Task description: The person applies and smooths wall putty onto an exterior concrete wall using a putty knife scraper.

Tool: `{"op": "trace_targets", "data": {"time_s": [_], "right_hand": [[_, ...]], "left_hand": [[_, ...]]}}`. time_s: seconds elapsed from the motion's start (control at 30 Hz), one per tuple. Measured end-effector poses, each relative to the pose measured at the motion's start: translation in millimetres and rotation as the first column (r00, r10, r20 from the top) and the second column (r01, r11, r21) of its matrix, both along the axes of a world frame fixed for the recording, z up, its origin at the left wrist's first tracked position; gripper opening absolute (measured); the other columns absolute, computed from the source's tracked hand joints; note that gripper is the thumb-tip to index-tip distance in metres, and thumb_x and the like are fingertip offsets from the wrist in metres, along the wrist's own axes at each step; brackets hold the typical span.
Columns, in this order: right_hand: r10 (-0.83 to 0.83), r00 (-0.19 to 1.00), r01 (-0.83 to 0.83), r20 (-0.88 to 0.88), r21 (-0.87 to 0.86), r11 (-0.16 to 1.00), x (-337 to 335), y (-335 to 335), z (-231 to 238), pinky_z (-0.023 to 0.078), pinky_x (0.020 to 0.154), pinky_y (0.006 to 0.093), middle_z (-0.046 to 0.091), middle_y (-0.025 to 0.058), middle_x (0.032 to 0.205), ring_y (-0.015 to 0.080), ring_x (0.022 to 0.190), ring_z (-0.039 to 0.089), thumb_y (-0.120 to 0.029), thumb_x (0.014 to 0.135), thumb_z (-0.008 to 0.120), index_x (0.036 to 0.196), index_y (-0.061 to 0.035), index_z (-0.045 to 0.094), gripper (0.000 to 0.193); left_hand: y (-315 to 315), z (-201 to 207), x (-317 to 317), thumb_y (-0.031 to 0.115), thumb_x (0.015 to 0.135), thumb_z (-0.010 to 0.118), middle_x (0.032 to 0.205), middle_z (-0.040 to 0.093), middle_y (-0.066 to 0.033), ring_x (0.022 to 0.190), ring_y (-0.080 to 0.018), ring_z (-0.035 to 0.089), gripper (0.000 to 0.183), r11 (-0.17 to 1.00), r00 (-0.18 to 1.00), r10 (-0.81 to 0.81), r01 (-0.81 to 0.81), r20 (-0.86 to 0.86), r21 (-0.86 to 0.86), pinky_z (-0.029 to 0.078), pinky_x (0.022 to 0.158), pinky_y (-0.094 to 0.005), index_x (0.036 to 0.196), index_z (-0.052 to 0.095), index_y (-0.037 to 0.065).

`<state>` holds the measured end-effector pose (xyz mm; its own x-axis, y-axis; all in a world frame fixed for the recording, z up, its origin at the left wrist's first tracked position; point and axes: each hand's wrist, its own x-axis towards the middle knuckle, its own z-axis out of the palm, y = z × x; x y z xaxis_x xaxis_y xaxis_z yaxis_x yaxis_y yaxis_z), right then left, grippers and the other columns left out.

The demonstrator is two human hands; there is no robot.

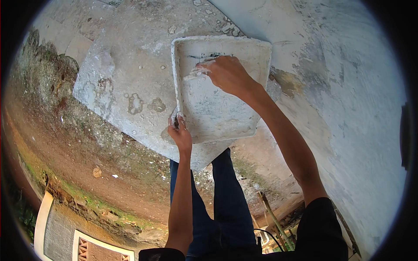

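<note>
A shallow, white-crusted rectangular tray (175,78) stands before me, its inner floor smeared with white and grey residue. My left hand (180,134) pinches the tray's rim near its lower left corner, thumb inside and fingers outside. Over the upper middle of the tray, my right hand (228,75) is closed, knuckles up, with white paste on its fingers. Something whitish shows at those fingertips; whether it is a tool or a lump of paste is hidden. A dark streak marks the tray floor just beyond that hand.
Beneath the tray lies a pale, plaster-spattered slab (126,82) with a pointed near corner. A patchy whitewashed wall (348,130) rises close on the right. Bare soil with moss (109,174) runs along the left. Bamboo sticks (276,217) lean at the lower right, near my legs.
</note>
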<state>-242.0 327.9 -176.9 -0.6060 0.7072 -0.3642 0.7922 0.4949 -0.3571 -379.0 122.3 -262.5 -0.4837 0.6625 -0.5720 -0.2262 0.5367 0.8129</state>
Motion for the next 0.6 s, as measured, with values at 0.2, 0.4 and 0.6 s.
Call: {"op": "trace_targets", "data": {"time_s": [0.2, 0.4, 0.6], "right_hand": [[-0.050, 0.996, 0.063, -0.075, 0.176, 0.982, -4.5, -15.0, -27.9, 0.050, 0.062, 0.0394, 0.066, 0.0132, 0.076, 0.0268, 0.072, 0.064, -0.003, 0.076, 0.056, 0.104, -0.0132, 0.067, 0.031], [0.099, 0.993, -0.090, -0.070, 0.124, 0.988, 18.6, -90.8, -9.9, 0.051, 0.075, 0.0346, 0.066, 0.0069, 0.100, 0.0214, 0.088, 0.064, -0.006, 0.076, 0.055, 0.102, -0.0163, 0.068, 0.030], [0.174, 0.983, -0.170, -0.052, 0.074, 0.983, 44.5, -132.8, -0.3, 0.045, 0.092, 0.0328, 0.060, 0.0031, 0.117, 0.0185, 0.104, 0.059, -0.013, 0.081, 0.052, 0.107, -0.0181, 0.064, 0.029]], "left_hand": [[6.1, 3.7, 10.0, 0.015, 0.095, 0.050, 0.074, 0.047, 0.0024, 0.068, -0.0058, 0.038, 0.019, 0.999, 0.997, 0.039, -0.040, 0.066, 0.014, 0.033, 0.058, -0.0235, 0.090, 0.056, -0.003], [0.0, -0.7, 1.7, 0.014, 0.095, 0.050, 0.076, 0.049, 0.0018, 0.070, -0.0063, 0.040, 0.020, 1.000, 1.000, 0.020, -0.020, 0.019, -0.011, 0.035, 0.061, -0.0232, 0.092, 0.056, -0.004], [2.9, -1.0, 6.8, 0.013, 0.094, 0.051, 0.077, 0.051, 0.0005, 0.068, -0.0063, 0.042, 0.019, 0.996, 0.997, 0.060, -0.062, 0.041, 0.056, 0.035, 0.059, -0.0231, 0.098, 0.056, -0.005]]}}
